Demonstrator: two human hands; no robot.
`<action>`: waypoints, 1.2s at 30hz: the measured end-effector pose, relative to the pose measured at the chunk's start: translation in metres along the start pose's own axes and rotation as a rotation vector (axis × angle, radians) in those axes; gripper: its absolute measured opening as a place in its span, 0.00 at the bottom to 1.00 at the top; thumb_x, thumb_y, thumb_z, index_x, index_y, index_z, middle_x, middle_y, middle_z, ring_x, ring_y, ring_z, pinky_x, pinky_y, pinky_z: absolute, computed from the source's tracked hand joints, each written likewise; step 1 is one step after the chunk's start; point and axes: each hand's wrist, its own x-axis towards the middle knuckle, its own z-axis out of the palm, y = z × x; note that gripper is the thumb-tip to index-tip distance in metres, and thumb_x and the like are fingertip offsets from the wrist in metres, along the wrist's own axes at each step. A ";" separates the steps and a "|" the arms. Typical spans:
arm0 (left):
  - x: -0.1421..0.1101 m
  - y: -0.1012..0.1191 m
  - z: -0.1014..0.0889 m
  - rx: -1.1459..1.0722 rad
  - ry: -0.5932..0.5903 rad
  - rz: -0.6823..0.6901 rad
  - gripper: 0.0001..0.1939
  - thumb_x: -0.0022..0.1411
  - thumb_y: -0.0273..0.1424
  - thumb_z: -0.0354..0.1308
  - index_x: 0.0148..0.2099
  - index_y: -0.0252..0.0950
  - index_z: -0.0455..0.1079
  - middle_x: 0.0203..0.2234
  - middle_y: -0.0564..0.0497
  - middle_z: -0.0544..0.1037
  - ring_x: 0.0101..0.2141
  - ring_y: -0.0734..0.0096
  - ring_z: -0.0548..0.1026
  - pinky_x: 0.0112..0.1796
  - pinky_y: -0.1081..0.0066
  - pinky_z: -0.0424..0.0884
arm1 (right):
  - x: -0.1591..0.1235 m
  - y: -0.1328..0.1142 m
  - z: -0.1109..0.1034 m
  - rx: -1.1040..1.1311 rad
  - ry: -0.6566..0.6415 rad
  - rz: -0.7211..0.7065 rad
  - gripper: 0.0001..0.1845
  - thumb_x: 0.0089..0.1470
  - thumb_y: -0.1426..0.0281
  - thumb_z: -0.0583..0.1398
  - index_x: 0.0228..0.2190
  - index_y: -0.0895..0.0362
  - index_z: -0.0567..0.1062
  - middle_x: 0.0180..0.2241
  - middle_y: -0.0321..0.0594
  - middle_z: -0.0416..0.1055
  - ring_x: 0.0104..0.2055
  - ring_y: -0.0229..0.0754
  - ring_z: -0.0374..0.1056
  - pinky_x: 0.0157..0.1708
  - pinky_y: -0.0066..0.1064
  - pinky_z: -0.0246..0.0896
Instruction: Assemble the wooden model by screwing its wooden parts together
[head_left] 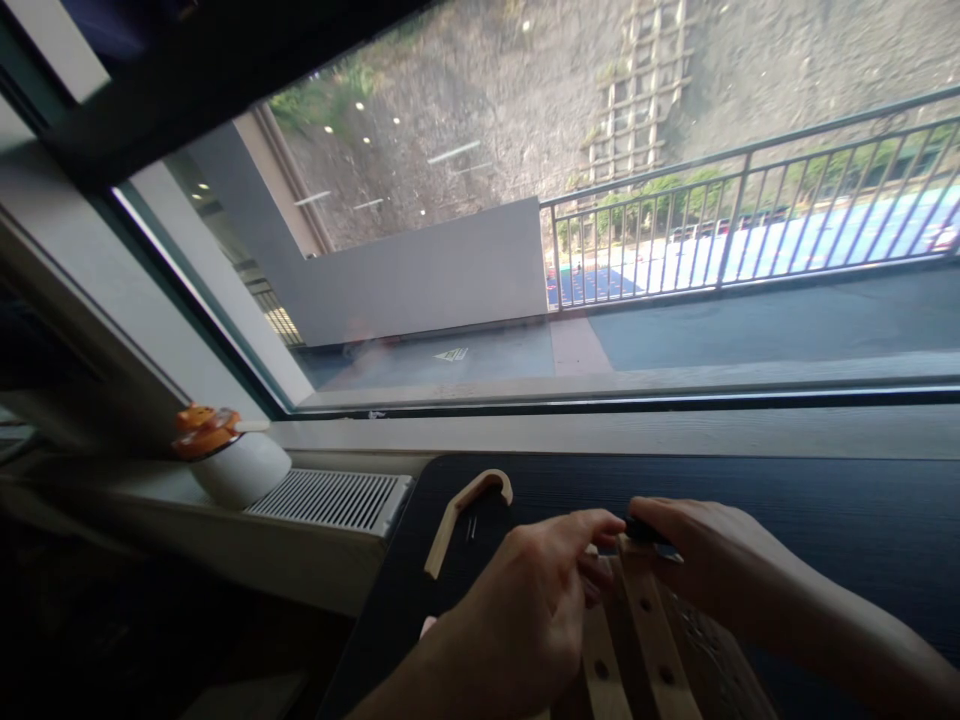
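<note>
My left hand [544, 590] is closed at the upper end of a wooden strip with dark round holes [601, 668], its index fingertip reaching a small black object. My right hand [709, 545] pinches that black object [643, 532] over the end of a second holed wooden strip [651, 610]. What the black object is cannot be made out. Both strips run toward me, side by side, with a brown patterned surface [712, 650] to their right. Left of my hands, a hooked wooden piece [450, 518] lies on the black table, with two thin metal pins [471, 528] beside it.
The black table [840, 510] meets the sill of a large window [450, 250]. Left of it are a white slatted grille [330, 498] and a white pot [244, 468] topped by an orange figure [206, 430]. A small pinkish thing [427, 626] shows behind my left forearm.
</note>
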 end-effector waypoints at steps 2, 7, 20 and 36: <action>-0.001 0.003 -0.003 0.124 -0.035 -0.015 0.20 0.64 0.22 0.46 0.54 0.41 0.67 0.40 0.50 0.78 0.38 0.71 0.76 0.39 0.75 0.69 | 0.000 0.000 0.000 -0.007 0.000 0.003 0.08 0.51 0.72 0.55 0.22 0.54 0.64 0.22 0.35 0.69 0.23 0.39 0.65 0.23 0.29 0.40; -0.005 0.005 -0.005 0.333 0.026 0.002 0.16 0.62 0.23 0.49 0.49 0.41 0.70 0.37 0.50 0.76 0.38 0.69 0.72 0.40 0.72 0.67 | -0.001 0.000 -0.002 -0.012 -0.009 0.004 0.07 0.51 0.72 0.55 0.23 0.54 0.65 0.23 0.36 0.71 0.25 0.40 0.66 0.23 0.30 0.40; -0.009 -0.006 -0.009 0.286 0.089 -0.028 0.16 0.66 0.27 0.47 0.52 0.42 0.70 0.40 0.50 0.77 0.40 0.69 0.74 0.42 0.74 0.69 | -0.006 0.017 -0.013 0.044 -0.066 0.016 0.06 0.47 0.74 0.58 0.21 0.54 0.68 0.21 0.33 0.69 0.23 0.37 0.62 0.23 0.28 0.41; -0.001 -0.002 -0.011 0.329 0.171 0.162 0.12 0.63 0.25 0.54 0.45 0.41 0.76 0.32 0.49 0.78 0.39 0.67 0.72 0.44 0.71 0.69 | -0.004 0.012 -0.007 0.083 -0.050 -0.009 0.06 0.46 0.73 0.57 0.20 0.55 0.66 0.20 0.32 0.67 0.21 0.34 0.57 0.22 0.28 0.40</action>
